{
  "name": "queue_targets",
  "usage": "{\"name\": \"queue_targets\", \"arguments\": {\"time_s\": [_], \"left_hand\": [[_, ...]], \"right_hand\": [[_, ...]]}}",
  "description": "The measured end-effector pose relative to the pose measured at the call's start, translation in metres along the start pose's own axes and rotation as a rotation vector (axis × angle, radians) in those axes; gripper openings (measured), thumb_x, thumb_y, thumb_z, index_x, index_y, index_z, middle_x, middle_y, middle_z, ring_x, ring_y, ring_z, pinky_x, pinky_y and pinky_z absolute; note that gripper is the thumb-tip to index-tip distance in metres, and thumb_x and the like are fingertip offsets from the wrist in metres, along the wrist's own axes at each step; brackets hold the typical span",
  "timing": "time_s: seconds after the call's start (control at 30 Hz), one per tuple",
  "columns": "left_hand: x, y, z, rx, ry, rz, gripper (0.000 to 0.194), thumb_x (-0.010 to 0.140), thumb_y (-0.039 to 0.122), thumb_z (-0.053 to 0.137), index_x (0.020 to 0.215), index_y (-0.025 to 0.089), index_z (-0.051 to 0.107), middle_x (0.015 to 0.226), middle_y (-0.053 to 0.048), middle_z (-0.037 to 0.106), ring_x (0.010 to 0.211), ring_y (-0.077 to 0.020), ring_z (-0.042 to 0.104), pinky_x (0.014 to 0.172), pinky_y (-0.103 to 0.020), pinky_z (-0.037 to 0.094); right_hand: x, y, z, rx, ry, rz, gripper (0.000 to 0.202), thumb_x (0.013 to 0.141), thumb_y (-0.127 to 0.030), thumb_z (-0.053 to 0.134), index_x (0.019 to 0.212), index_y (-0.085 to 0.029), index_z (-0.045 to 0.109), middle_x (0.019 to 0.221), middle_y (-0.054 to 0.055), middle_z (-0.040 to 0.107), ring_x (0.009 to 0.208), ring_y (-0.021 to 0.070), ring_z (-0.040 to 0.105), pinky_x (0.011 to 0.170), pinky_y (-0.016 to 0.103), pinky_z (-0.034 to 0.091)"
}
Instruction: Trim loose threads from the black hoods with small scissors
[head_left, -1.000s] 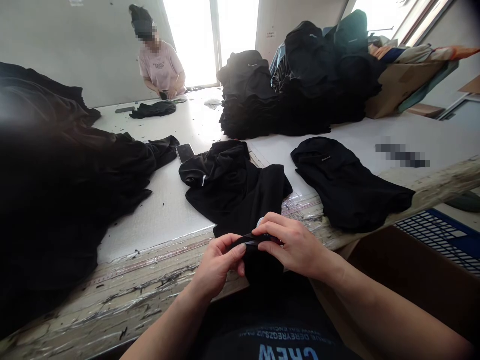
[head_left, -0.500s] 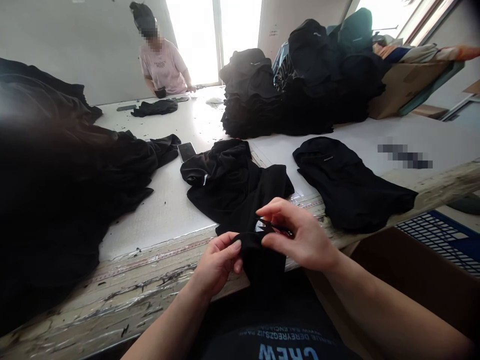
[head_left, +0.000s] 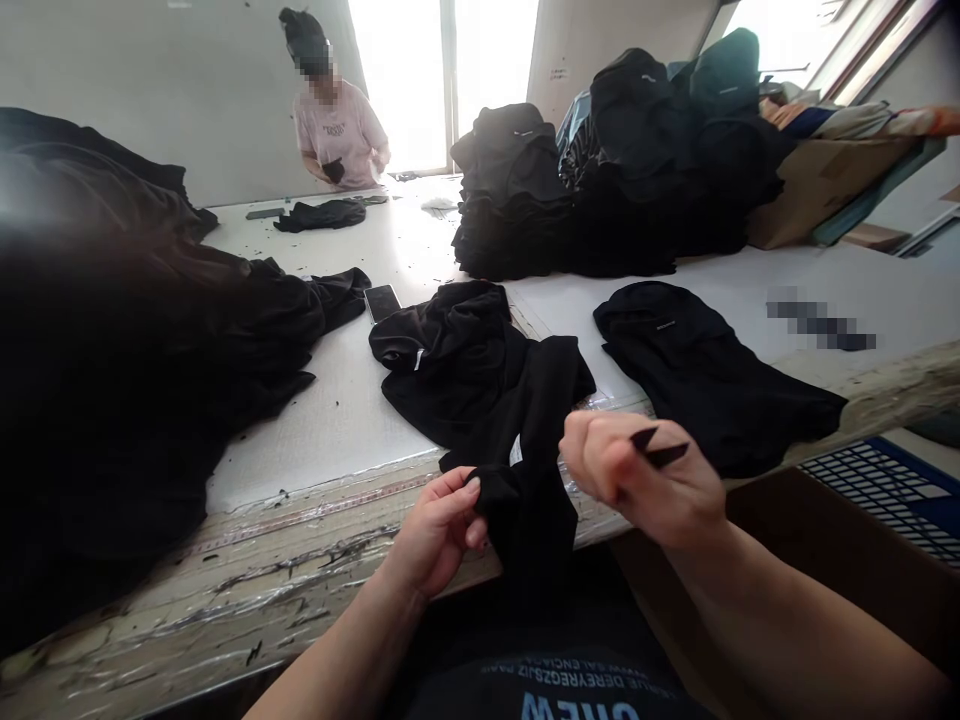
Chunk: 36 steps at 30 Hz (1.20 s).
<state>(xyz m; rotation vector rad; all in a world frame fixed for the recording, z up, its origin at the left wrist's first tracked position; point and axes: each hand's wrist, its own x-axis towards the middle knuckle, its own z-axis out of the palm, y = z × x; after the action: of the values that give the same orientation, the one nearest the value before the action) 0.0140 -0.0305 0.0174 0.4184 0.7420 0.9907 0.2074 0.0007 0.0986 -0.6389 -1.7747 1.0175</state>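
A black garment (head_left: 480, 370) lies crumpled at the table's front edge, with a small white label showing low on it. My left hand (head_left: 442, 520) pinches a fold of its cloth between thumb and fingers. To the right of that cloth, my right hand (head_left: 645, 480) is closed around small dark snips (head_left: 660, 449), whose two pointed blades stick out apart from the fist. The snips do not touch the garment. Just beyond my right hand, another black garment (head_left: 697, 370) is spread on the table.
A large dark pile of clothing (head_left: 112, 380) covers the left side. A phone (head_left: 382, 303) lies behind the garment. Stacked black garments (head_left: 510, 200) and a cardboard box (head_left: 825, 185) stand at the back. Across the table (head_left: 300, 430) a person (head_left: 337, 130) holds something dark. A blue crate (head_left: 892, 490) is low at right.
My right hand has moved right, away from the cloth, and turned into a fist around the snips. My left hand keeps its pinch. The view has shifted slightly.
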Motion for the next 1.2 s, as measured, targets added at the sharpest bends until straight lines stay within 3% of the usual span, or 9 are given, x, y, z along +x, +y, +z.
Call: {"name": "queue_targets", "arguments": {"time_s": [0.07, 0.13, 0.3, 0.4, 0.57, 0.63, 0.73, 0.8, 1.2], "left_hand": [[-0.001, 0.0, 0.001, -0.002, -0.013, -0.007, 0.018, 0.072, 0.024, 0.074, 0.078, 0.013, 0.061, 0.062, 0.003, 0.054, 0.038, -0.0031, 0.044, 0.039, -0.017, 0.033], [-0.002, 0.001, 0.003, 0.003, -0.034, -0.013, 0.017, 0.073, 0.024, 0.072, 0.078, 0.012, 0.061, 0.062, 0.003, 0.053, 0.038, -0.0031, 0.043, 0.039, -0.017, 0.033], [-0.004, 0.0, 0.008, 0.014, 0.013, -0.012, 0.018, 0.073, 0.025, 0.073, 0.076, 0.013, 0.061, 0.059, 0.005, 0.051, 0.036, -0.0025, 0.041, 0.038, -0.017, 0.032], [-0.006, -0.001, 0.01, 0.054, 0.065, 0.012, 0.02, 0.073, 0.028, 0.073, 0.076, 0.013, 0.061, 0.058, 0.005, 0.051, 0.036, -0.0026, 0.042, 0.038, -0.016, 0.029], [-0.009, 0.0, 0.013, 0.079, 0.088, 0.058, 0.021, 0.073, 0.029, 0.073, 0.073, 0.013, 0.06, 0.062, 0.005, 0.052, 0.038, -0.0019, 0.042, 0.039, -0.016, 0.028], [-0.01, 0.001, 0.014, 0.088, 0.096, 0.07, 0.021, 0.073, 0.03, 0.073, 0.074, 0.014, 0.06, 0.062, 0.005, 0.052, 0.038, -0.0021, 0.043, 0.04, -0.017, 0.029], [-0.011, 0.002, 0.014, 0.126, 0.104, 0.103, 0.021, 0.076, 0.032, 0.071, 0.078, 0.013, 0.062, 0.062, 0.005, 0.051, 0.039, -0.0022, 0.043, 0.04, -0.017, 0.028], [-0.011, 0.002, 0.014, 0.161, 0.11, 0.137, 0.022, 0.076, 0.033, 0.07, 0.079, 0.013, 0.063, 0.063, 0.004, 0.051, 0.04, -0.0023, 0.043, 0.041, -0.017, 0.029], [-0.011, -0.001, 0.012, 0.282, 0.127, 0.203, 0.023, 0.079, 0.036, 0.067, 0.082, 0.014, 0.063, 0.06, 0.004, 0.051, 0.042, -0.0036, 0.042, 0.043, -0.018, 0.026]], "right_hand": [[-0.001, 0.004, 0.006, -0.216, -0.137, -0.044, 0.027, 0.091, -0.023, 0.052, 0.064, -0.017, 0.054, 0.066, 0.001, 0.053, 0.056, 0.0106, 0.049, 0.051, 0.023, 0.04], [-0.004, 0.016, 0.015, -0.467, -0.179, -0.076, 0.009, 0.086, -0.015, 0.056, 0.078, -0.016, 0.061, 0.079, 0.004, 0.058, 0.064, 0.0116, 0.054, 0.056, 0.023, 0.043], [-0.014, 0.045, 0.034, -0.829, -0.186, -0.178, 0.016, 0.076, -0.005, 0.048, 0.08, -0.014, 0.061, 0.076, 0.005, 0.056, 0.062, 0.0133, 0.052, 0.051, 0.024, 0.04], [-0.012, 0.041, 0.031, -0.769, -0.152, -0.188, 0.013, 0.077, -0.006, 0.048, 0.077, -0.014, 0.058, 0.075, 0.004, 0.054, 0.061, 0.0127, 0.052, 0.051, 0.023, 0.04], [0.0, 0.016, 0.013, -0.574, 0.053, -0.06, 0.014, 0.086, -0.011, 0.05, 0.074, -0.017, 0.055, 0.075, 0.002, 0.054, 0.064, 0.0108, 0.052, 0.058, 0.022, 0.043], [-0.001, 0.01, 0.01, -0.625, -0.006, 0.008, 0.005, 0.084, -0.013, 0.056, 0.082, -0.017, 0.058, 0.081, 0.003, 0.057, 0.065, 0.0113, 0.054, 0.058, 0.023, 0.044], [-0.007, 0.011, 0.012, -0.705, -0.165, 0.118, 0.018, 0.08, -0.015, 0.062, 0.098, -0.018, 0.06, 0.094, 0.004, 0.059, 0.072, 0.0138, 0.058, 0.061, 0.025, 0.047], [-0.01, 0.013, 0.014, -0.725, -0.218, 0.156, 0.016, 0.081, -0.017, 0.061, 0.097, -0.019, 0.061, 0.094, 0.004, 0.06, 0.072, 0.0143, 0.058, 0.061, 0.026, 0.047], [-0.01, 0.017, 0.016, -0.714, -0.193, 0.119, 0.013, 0.08, -0.016, 0.061, 0.093, -0.019, 0.064, 0.09, 0.004, 0.062, 0.071, 0.0142, 0.06, 0.061, 0.026, 0.048]]}}
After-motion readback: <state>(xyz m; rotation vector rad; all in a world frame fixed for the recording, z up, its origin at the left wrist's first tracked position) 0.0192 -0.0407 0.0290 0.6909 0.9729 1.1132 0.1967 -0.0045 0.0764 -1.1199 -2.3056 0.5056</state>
